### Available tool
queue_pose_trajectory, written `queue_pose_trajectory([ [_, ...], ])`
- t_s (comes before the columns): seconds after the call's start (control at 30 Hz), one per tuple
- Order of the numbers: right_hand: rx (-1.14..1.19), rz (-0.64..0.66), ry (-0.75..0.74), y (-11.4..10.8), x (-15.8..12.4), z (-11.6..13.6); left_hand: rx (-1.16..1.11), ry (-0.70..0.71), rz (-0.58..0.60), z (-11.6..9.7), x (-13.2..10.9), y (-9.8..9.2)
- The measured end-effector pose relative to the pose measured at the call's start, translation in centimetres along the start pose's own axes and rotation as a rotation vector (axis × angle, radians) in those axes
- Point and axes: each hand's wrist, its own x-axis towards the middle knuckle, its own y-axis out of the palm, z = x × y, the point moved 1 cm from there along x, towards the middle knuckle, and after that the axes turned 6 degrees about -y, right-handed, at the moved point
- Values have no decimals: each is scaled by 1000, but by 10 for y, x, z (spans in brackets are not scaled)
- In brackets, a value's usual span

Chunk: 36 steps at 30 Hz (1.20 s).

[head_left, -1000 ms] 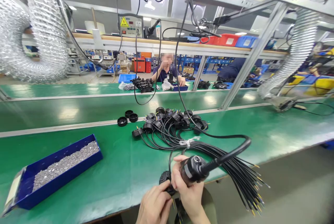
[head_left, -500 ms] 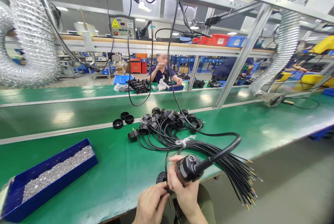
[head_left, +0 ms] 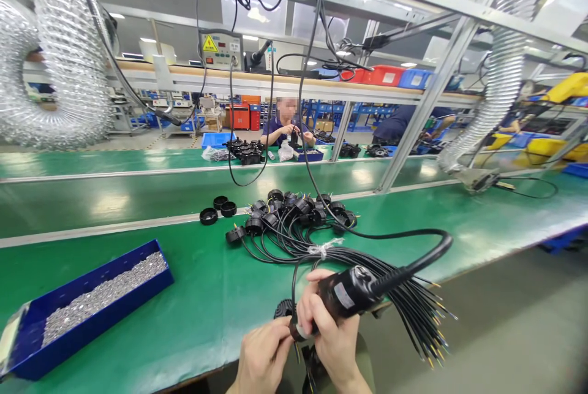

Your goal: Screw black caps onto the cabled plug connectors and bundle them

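Note:
My right hand (head_left: 331,334) is wrapped around a black electric screwdriver (head_left: 345,293) whose thick cable loops up to the right. The tool leans to the right, its tip down by my fingers. My left hand (head_left: 263,355) pinches a small black plug part (head_left: 285,309) at the table's near edge, right under the tool's tip. A tied bundle of black cables with plug heads (head_left: 294,216) lies on the green table (head_left: 193,302) just beyond my hands, its stripped wire ends fanning off the edge at the right.
A blue tray of small silver screws (head_left: 92,305) sits at the left. Three loose black caps (head_left: 215,209) lie near the conveyor rail. Across the line a person (head_left: 289,127) works with parts. Silver ducts hang at left (head_left: 59,51) and right (head_left: 500,63).
The screwdriver has tipped from nearly end-on to leaning right, its cable loop swinging further right. My hands stay together at the table edge. The person opposite has lowered both hands to their work.

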Motion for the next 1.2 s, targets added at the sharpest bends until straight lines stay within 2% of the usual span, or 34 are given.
queue_pose_trajectory([
  [0.33, 60, 38, 2, 6, 2, 0, -2, -163, 65, -9, -3, -10],
  [0.77, 28, 32, 12, 4, 2, -5, -15, -174, 23, -9, -2, -6],
  [1.0, -27, 54, 16, 7, 2, -8, -2, -287, -29, -11, 1, -7],
  [1.2, -163, 12, -5, 7, 3, -15, 9, -343, 16, -13, 3, -9],
])
